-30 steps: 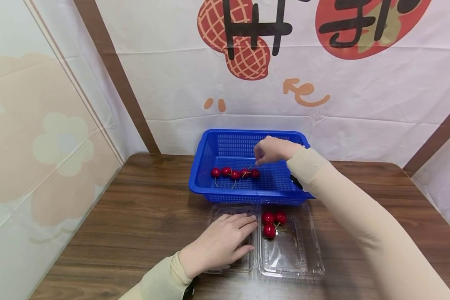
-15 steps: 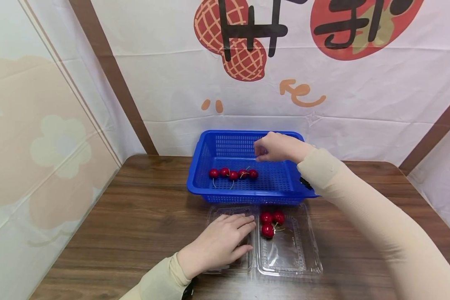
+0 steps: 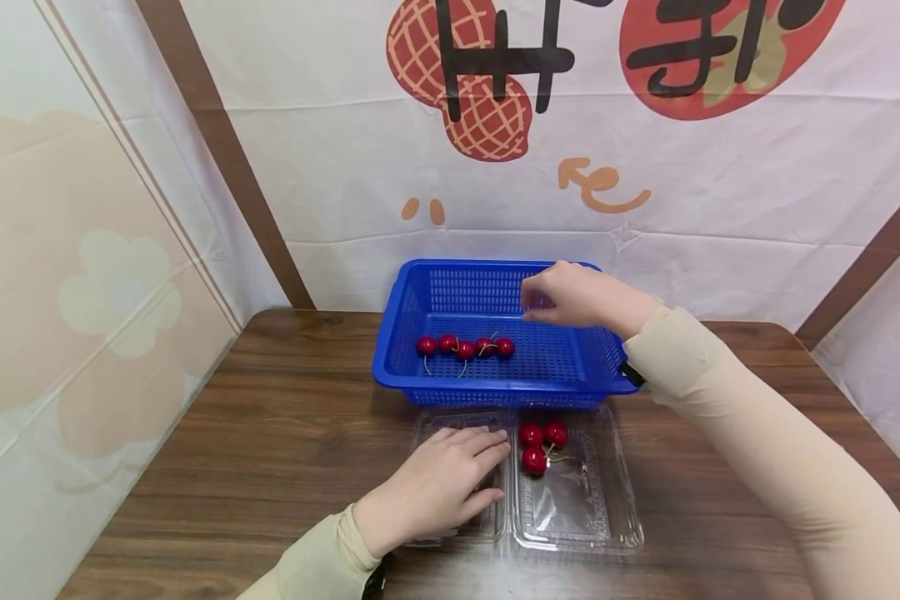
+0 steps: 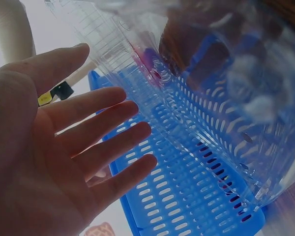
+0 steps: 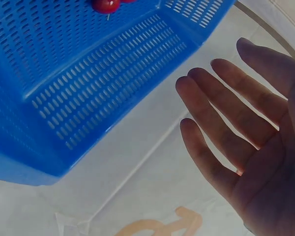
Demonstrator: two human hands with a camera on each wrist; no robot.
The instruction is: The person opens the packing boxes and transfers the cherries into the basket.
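Observation:
A row of red cherries with thin stems lies in a blue plastic basket. Above the basket's right part is my right hand; its fingers are loosely bent, and in the right wrist view the palm and fingers hold nothing. In front of the basket, a clear plastic clamshell box lies unfolded, with three cherries in the back left corner of its right half. My left hand rests over the left half with straight fingers, seen spread beside the clear plastic in the left wrist view.
All of this stands on a brown wooden table. A white printed cloth hangs directly behind the basket, and a pale flower-patterned panel borders the table's left side.
My right hand has moved right and slightly up, away from the row of cherries, and its fingers have loosened. The left hand, cherries and box have stayed in place; the view shifts slightly.

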